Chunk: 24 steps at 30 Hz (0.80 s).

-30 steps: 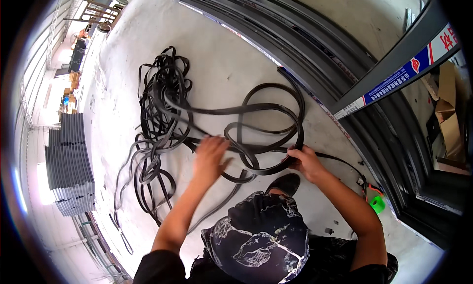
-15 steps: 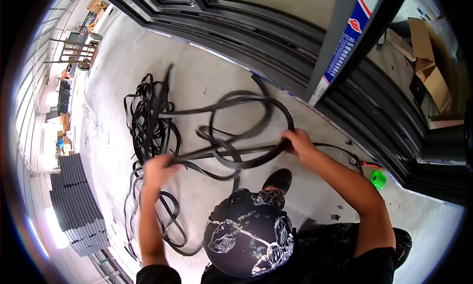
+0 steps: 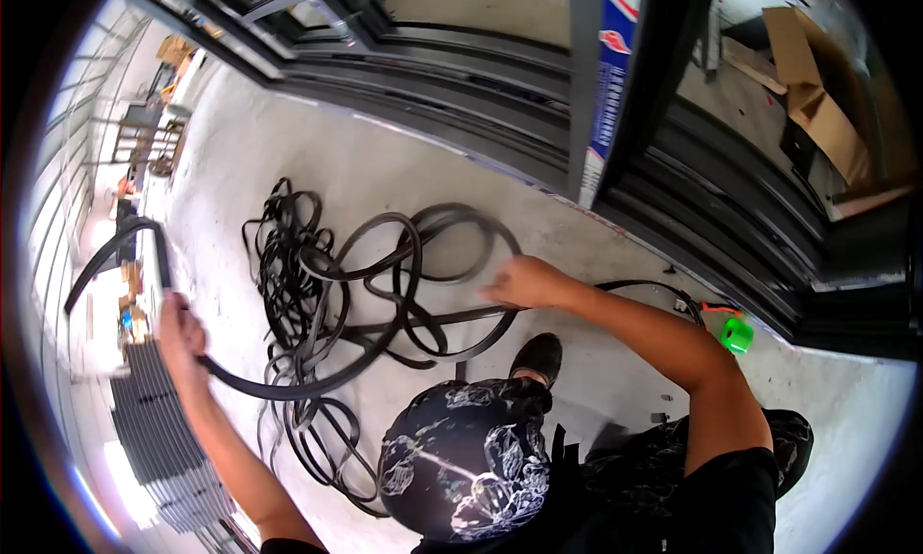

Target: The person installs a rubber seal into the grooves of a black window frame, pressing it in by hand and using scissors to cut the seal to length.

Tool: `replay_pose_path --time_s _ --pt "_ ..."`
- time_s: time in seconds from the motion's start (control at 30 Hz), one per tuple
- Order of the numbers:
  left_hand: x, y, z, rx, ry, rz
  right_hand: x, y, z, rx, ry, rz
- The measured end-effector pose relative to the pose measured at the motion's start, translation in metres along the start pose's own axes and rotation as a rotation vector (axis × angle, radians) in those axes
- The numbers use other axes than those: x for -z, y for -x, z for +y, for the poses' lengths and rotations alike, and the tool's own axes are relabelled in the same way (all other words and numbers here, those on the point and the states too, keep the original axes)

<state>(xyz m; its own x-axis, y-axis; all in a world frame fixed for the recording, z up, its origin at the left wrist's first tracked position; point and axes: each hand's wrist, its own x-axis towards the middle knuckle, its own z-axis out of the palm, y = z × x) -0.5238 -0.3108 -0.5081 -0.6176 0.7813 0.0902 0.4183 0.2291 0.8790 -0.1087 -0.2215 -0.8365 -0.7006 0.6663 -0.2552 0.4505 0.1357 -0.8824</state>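
A long black rubber strip [image 3: 279, 392] hangs in wide loops in front of me. My left hand [image 3: 181, 338], raised at the far left, is closed around it, and a free end sticks up beyond the fingers and bends over. Near the middle, my right hand [image 3: 527, 283] has its fingers closed on the looped part of the strip; its grip is slightly blurred. Between my hands the strip sags and crosses over itself. Under and beside it, a tangled heap of thin black strips [image 3: 288, 304] lies on the concrete floor [image 3: 231, 160].
Dark metal window or door frames [image 3: 461, 92] run across the far side, and an open cardboard box [image 3: 817, 102] shows behind them. A green roll [image 3: 736, 336] lies near the frame at right. Stacked dark profiles [image 3: 159, 415] stand at left. My shoe [image 3: 536, 359] is close to the loops.
My left hand has swung left and outward, drawing the strip's end with it. My right hand has shifted left, still gripping the strip. The loops between them have spread, and the view has turned slightly.
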Motion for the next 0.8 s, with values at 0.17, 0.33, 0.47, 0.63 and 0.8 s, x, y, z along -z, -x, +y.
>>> replay_pose_path --time_s 0.17,0.33,0.47,0.63,0.8 --pt "-0.146 0.074 -0.087 0.03 -0.599 -0.592 0.033 -0.002 -0.09 0.189 -0.958 0.004" --pt "-0.213 0.154 -0.079 0.179 -0.366 -1.038 0.024 0.012 -0.065 -0.108 -1.696 0.208" --pt "-0.188 0.129 -0.101 0.206 -0.557 -1.2 0.036 0.045 0.009 -0.136 -2.032 0.601" --pt "-0.16 0.026 -0.105 0.21 -0.797 -0.996 0.021 0.107 0.027 -0.158 -2.274 0.632" --pt "-0.26 -0.067 -0.069 0.033 -0.828 -1.182 0.009 0.18 0.015 0.041 -2.17 0.698"
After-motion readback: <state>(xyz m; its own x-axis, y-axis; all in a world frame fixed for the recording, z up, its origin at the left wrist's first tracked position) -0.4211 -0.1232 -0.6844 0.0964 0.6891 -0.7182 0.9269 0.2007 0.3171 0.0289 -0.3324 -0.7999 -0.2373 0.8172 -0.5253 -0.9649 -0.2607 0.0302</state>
